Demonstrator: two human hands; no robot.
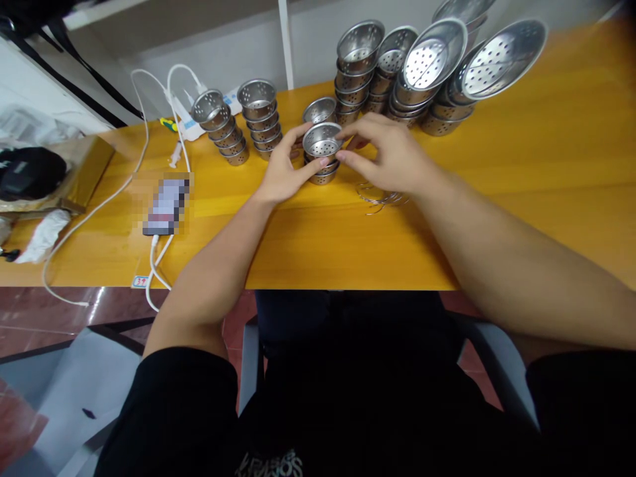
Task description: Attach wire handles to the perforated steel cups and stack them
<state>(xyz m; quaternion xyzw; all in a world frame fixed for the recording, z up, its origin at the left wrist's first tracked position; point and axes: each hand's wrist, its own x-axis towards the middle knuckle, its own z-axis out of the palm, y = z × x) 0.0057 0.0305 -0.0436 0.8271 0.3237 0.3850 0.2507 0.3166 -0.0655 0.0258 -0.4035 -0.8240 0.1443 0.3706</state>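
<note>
A short stack of perforated metal cups (322,142) stands upright on the table between my hands. My left hand (285,169) curves round its left side, thumb on the front of the rim. On the right, my right hand (380,152) has thumb and fingers at the rim of the top cup. Just behind stands another perforated cup (319,111), partly hidden by the stack. Several thin wire rings (382,199) lie on the table below my right hand, which covers part of them.
Tall cup stacks (358,73) line the back right, some tilted with wide tops (504,63). Two more stacks (261,119) stand back left. A blurred-out phone (167,207) with white cables (186,149) lies left, near a small syringe (175,154). A cardboard box (89,172) sits far left.
</note>
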